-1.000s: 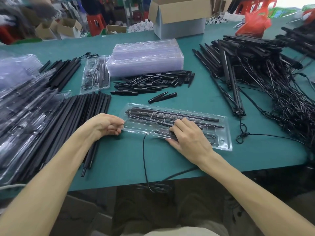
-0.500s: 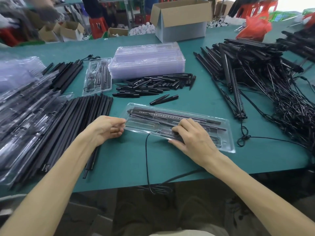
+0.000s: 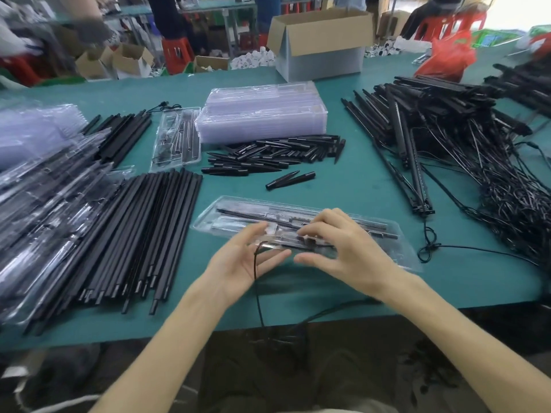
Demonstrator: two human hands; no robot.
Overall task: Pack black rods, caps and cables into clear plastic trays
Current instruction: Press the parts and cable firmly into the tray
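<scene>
A clear plastic tray lies near the table's front edge with black rods and small parts in its slots. My right hand rests on the tray's middle, its bent fingertips pressing on the black parts, thumb stretched out to the left. My left hand is at the tray's front edge, palm turned inward and fingers straight. A thin black cable runs from the tray across that palm and down over the table edge.
Loose black rods lie left of the tray, and filled trays are stacked beyond them. Black caps, empty clear trays and one packed tray lie behind. Cabled rods are heaped at right. A cardboard box stands at the back.
My left hand left the tray's left end, moved right to the front edge and opened, the cable now across its palm. The right hand stayed on the tray.
</scene>
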